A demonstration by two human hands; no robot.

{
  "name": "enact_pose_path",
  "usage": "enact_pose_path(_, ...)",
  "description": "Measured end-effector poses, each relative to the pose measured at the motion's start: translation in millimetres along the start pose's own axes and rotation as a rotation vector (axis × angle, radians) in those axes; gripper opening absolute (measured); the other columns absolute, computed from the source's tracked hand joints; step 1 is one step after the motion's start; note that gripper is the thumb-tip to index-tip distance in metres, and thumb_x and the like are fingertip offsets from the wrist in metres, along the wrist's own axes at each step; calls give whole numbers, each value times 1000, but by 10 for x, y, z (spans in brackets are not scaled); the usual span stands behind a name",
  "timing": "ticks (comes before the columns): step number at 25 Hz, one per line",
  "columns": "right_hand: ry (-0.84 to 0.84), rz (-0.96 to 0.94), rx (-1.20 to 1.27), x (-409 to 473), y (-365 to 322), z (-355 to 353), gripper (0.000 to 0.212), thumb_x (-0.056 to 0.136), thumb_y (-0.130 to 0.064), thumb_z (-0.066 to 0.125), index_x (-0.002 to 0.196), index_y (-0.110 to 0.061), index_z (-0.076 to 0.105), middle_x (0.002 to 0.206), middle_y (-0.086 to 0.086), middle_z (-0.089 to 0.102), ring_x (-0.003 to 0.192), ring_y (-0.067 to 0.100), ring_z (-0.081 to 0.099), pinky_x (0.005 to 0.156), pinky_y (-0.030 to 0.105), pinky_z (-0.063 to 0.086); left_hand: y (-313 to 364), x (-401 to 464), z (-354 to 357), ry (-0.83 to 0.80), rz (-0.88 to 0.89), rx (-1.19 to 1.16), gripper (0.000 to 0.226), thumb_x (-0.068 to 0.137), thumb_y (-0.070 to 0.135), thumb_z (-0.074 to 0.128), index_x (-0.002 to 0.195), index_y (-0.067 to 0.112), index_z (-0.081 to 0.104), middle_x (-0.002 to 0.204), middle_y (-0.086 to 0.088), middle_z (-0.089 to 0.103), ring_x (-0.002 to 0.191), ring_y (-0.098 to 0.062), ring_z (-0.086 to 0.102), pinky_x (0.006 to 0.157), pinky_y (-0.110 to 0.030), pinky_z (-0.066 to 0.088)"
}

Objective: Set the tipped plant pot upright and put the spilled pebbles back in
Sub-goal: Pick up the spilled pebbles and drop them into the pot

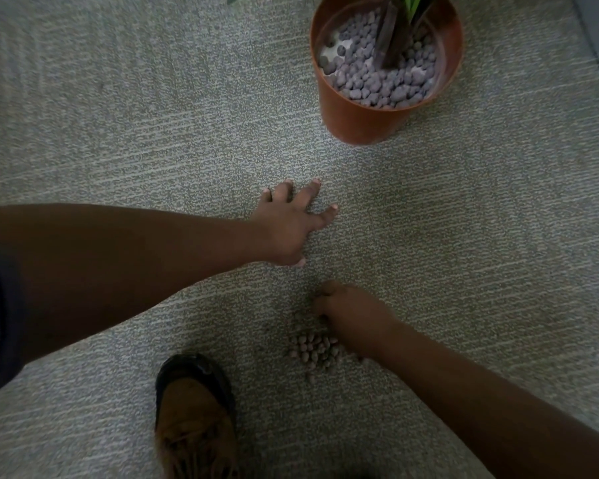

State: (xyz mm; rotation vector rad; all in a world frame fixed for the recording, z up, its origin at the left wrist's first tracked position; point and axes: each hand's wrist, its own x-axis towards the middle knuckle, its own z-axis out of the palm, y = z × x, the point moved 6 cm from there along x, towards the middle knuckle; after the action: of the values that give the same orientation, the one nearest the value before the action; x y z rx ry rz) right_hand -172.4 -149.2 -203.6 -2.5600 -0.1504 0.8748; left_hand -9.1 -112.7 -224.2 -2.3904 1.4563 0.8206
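Plant pot point(367, 112) already upright on carpet point(118, 115), well apart from spilled pebbles point(313, 350). Left hand point(291, 224) flat, fingers spread, likely bracing. Right hand point(346, 316) curled at pile edge, probably raking; contents hidden.
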Motion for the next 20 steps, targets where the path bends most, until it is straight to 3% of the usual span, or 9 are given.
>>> enact_pose_path(2,-14,-2,22,-26,-9,-176,19,94,-19,55,107,-17,68,111,8,61,103,30,63,82,35,49,3,-18,-9,-7,-5,5,115,71,58,81,150,57,-3,164,1,-21,147,-49,-2,115,-68,17)
enact_pose_path(4,119,-28,38,-50,-36,-619,12,93,-22,58,97,-15,67,98,10,63,93,31,64,76,38,50,-4,-24,-14,3,-15,8,113,70,57,82,151,56,2,165,1,-19,147,-48,-1,115,-68,18)
enact_pose_path(5,257,-47,54,-67,-34,-939,6,92,-20,61,89,-18,66,87,10,63,81,31,64,67,37,48,3,-15,-21,10,-15,7,111,69,58,82,150,57,7,165,2,-18,147,-47,0,115,-68,19)
enact_pose_path(7,603,-36,78,-110,60,-1675,16,89,-21,65,75,-26,61,70,3,58,63,25,59,57,30,42,8,-7,-17,10,-9,13,107,68,60,81,150,57,12,164,3,-15,147,-47,2,115,-67,20)
enact_pose_path(10,964,95,114,-82,415,-2535,20,91,-36,59,90,-20,71,82,1,66,71,16,63,65,32,52,-6,1,8,-8,1,18,115,70,60,80,149,57,-4,164,2,-20,145,-49,1,114,-69,19)
enact_pose_path(12,1032,181,159,11,704,-2739,26,92,-35,58,104,-16,72,92,4,70,80,17,65,76,41,56,-3,7,15,-7,7,13,117,70,60,80,148,57,-7,163,2,-22,145,-50,0,113,-69,19)
enact_pose_path(15,989,244,170,186,924,-2635,28,94,-32,60,107,-10,70,93,7,71,87,22,66,88,48,53,-7,7,15,-8,10,14,117,71,61,80,148,57,-8,163,1,-22,145,-50,0,114,-69,19)
enact_pose_path(20,1092,242,262,163,1014,-2445,31,92,-32,63,116,-14,69,109,4,69,99,17,65,90,39,53,-5,14,15,-4,1,26,116,72,61,79,149,56,-7,164,1,-22,145,-50,0,115,-68,19)
